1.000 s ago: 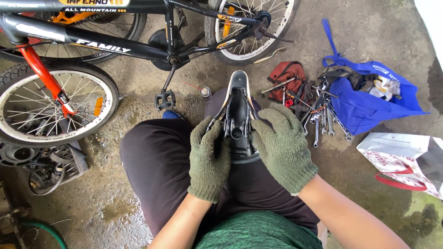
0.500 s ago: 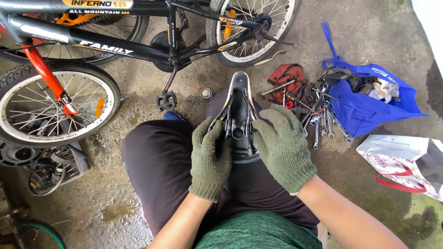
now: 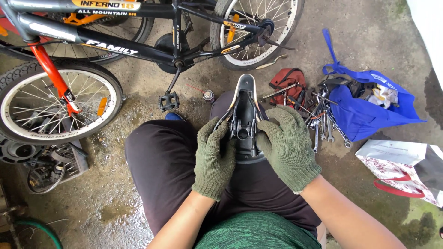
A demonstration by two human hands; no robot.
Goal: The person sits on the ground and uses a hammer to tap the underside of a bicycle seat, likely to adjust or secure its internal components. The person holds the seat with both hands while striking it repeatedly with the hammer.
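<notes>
A black bicycle (image 3: 152, 41) lies across the wet floor at twelve o'clock, a blue bag (image 3: 369, 113) with loose wrenches (image 3: 323, 124) at two o'clock. An upturned bicycle seat (image 3: 245, 117) rests on the person's lap, rails facing up. The left hand (image 3: 213, 157), gloved, grips the seat's left edge at nine o'clock; the right hand (image 3: 288, 145), gloved, clasps its right edge at three o'clock. Both close on the seat from opposite sides. It looks wise to brace the seat against the thigh and keep pressure even, so the clamp in the middle stays reachable.
</notes>
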